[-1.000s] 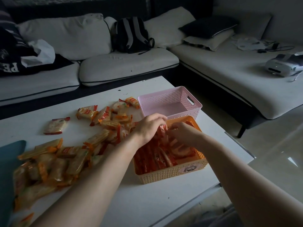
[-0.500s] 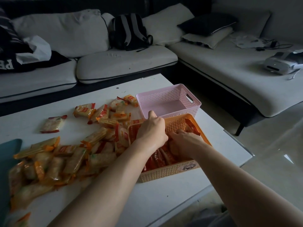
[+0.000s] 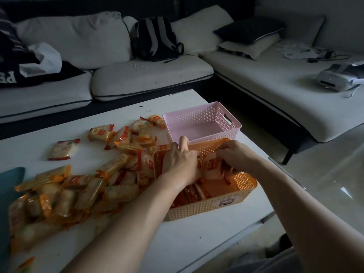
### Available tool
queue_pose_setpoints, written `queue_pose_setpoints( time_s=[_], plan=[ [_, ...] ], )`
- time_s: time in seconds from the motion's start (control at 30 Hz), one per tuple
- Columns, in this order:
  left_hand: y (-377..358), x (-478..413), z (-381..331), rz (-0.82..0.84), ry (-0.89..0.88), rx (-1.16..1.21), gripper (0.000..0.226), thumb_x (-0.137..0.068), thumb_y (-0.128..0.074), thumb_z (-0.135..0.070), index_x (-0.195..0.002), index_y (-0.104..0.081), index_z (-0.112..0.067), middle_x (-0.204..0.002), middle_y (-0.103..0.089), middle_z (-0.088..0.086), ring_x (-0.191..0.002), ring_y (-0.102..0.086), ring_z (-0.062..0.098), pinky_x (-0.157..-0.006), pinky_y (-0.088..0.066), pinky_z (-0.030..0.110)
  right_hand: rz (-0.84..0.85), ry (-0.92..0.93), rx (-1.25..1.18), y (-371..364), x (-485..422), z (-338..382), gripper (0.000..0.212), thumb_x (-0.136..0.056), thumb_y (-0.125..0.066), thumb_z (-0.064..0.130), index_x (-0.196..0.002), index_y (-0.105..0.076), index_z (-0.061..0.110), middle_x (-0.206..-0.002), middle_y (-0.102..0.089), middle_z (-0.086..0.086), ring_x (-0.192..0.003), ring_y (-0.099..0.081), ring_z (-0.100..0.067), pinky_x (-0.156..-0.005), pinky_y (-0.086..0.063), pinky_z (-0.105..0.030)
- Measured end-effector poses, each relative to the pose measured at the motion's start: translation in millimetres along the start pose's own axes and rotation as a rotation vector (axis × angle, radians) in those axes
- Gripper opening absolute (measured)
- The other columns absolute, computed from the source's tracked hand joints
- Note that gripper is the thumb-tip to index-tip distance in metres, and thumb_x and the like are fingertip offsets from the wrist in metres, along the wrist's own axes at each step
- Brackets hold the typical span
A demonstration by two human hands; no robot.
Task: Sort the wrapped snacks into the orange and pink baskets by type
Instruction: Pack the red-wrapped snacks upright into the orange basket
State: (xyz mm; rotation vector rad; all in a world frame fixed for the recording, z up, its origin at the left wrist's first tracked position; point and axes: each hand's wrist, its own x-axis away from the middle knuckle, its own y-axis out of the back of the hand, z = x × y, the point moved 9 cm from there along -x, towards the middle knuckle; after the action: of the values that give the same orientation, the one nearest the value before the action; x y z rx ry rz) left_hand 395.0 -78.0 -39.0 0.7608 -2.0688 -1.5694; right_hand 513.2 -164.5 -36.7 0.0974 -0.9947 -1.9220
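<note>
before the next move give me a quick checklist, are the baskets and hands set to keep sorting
1. Orange basket holds snacks: ok, red-wrapped packs lie in it.
2. Pink basket ready to receive: ok, it looks empty and stands just behind the orange one.
3. Left hand placement: ok, inside the orange basket, over the packs.
4. Right hand grip: cannot tell, its fingers are at a pale pack, hold unclear.
5. Does that pale pack belong with the red ones: cannot tell, the picture is too dim.
6. Unsorted pile within reach on the table: ok, it lies just left of the orange basket.
</note>
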Motion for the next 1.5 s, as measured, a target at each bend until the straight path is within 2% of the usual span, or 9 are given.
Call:
queue_pose_setpoints(
  time_s=[0.1, 0.27, 0.5, 0.6, 0.7, 0.8, 1.1, 1.23, 1.5],
  plan=[
    [12.2, 1.5, 5.0, -0.057, -0.041, 0.088, 0.046, -0.090, -0.061, -0.048, -0.132, -0.057, -0.029, -0.137, -0.033, 0.000, -0.123, -0.036, 0.024, -0.092, -0.040, 0.034, -0.108, 0.065, 0.072, 11.0, -0.4, 7.7, 0.022, -0.095, -0.053, 0.025, -0.112, -0.068, 0.021, -0.095, -0.069, -0.003, -0.086, -0.068, -0.022, -0.074, -0.061, -0.038],
    [15.2, -1.9, -5.2, -0.055, -0.191, 0.255, 0.072, -0.088, -0.071, -0.029, -0.151, -0.037, -0.030, -0.143, -0.055, -0.004, -0.124, -0.043, 0.027, -0.097, -0.040, 0.037, -0.189, 0.247, 0.000, 24.8, 10.5, 29.5, 0.024, -0.098, -0.056, 0.029, -0.115, -0.072, 0.024, -0.109, -0.069, 0.002, -0.096, -0.069, -0.020, -0.083, -0.060, -0.039],
    [32.8, 0.0, 9.7, -0.191, -0.053, 0.630, 0.027, -0.082, -0.080, -0.036, -0.098, -0.063, -0.023, -0.089, -0.070, -0.011, -0.082, -0.066, 0.003, -0.073, -0.058, 0.030, -0.301, 0.218, 0.027, 40.0, 19.8, 31.9, 0.043, -0.097, -0.048, 0.056, -0.118, -0.066, 0.022, -0.106, -0.068, -0.001, -0.088, -0.069, -0.021, -0.077, -0.062, -0.044],
    [32.1, 6.8, 3.8, -0.195, -0.057, 0.547, 0.026, -0.079, -0.082, -0.034, -0.091, -0.060, -0.025, -0.084, -0.070, -0.011, -0.077, -0.066, 0.005, -0.072, -0.057, 0.033, -0.286, 0.155, -0.007, 35.3, 21.0, 31.7, 0.059, -0.100, -0.033, 0.062, -0.118, -0.067, 0.018, -0.105, -0.071, -0.007, -0.086, -0.069, -0.022, -0.082, -0.060, -0.047],
    [26.4, 10.8, -4.8, -0.126, -0.088, 0.533, 0.026, -0.080, -0.081, -0.037, -0.088, -0.059, -0.026, -0.083, -0.068, -0.011, -0.077, -0.064, 0.005, -0.070, -0.054, 0.031, -0.224, 0.080, -0.120, 29.5, 16.6, 27.7, 0.034, -0.100, -0.054, 0.043, -0.123, -0.061, 0.018, -0.091, -0.068, -0.004, -0.071, -0.071, -0.020, -0.063, -0.064, -0.039],
    [22.6, 13.3, -8.0, -0.057, -0.137, 0.478, 0.022, -0.083, -0.075, -0.038, -0.099, -0.068, -0.024, -0.092, -0.068, -0.014, -0.087, -0.065, 0.008, -0.075, -0.052, 0.029, -0.226, 0.024, 0.087, 27.2, 11.6, 21.8, 0.049, -0.091, -0.069, 0.026, -0.135, -0.048, 0.019, -0.100, -0.063, -0.006, -0.074, -0.071, -0.022, -0.059, -0.062, -0.033],
    [17.2, 18.4, -15.0, -0.076, -0.188, 0.214, 0.048, -0.092, -0.058, -0.019, -0.135, -0.059, -0.042, -0.125, -0.055, -0.007, -0.121, -0.047, 0.019, -0.100, -0.046, 0.038, -0.114, 0.124, 0.239, 0.4, 3.1, 29.5, 0.021, -0.087, -0.063, 0.005, -0.102, -0.074, 0.015, -0.092, -0.073, -0.007, -0.080, -0.073, -0.025, -0.067, -0.062, -0.037],
    [9.7, 16.7, -16.7, -0.027, -0.122, 0.004, 0.023, -0.098, -0.054, -0.039, -0.113, -0.071, -0.039, -0.122, -0.048, -0.007, -0.121, -0.040, 0.020, -0.103, -0.038, 0.037, -0.384, 0.103, 0.298, 52.0, 9.5, 9.5, 0.020, -0.092, -0.064, 0.011, -0.109, -0.067, 0.022, -0.097, -0.067, 0.000, -0.065, -0.069, -0.013, -0.052, -0.061, -0.029],
    [2.9, 11.4, -11.1, -0.033, -0.091, 0.008, 0.030, -0.094, -0.056, -0.040, -0.113, -0.073, -0.024, -0.114, -0.053, -0.005, -0.113, -0.044, 0.023, -0.095, -0.045, 0.039, -0.321, 0.090, 0.756, 6.3, 12.9, 19.7, 0.008, -0.095, -0.056, 0.010, -0.088, -0.054, 0.011, -0.065, -0.044, 0.000, -0.066, -0.061, -0.022, -0.052, -0.046, -0.032]
  ],
)
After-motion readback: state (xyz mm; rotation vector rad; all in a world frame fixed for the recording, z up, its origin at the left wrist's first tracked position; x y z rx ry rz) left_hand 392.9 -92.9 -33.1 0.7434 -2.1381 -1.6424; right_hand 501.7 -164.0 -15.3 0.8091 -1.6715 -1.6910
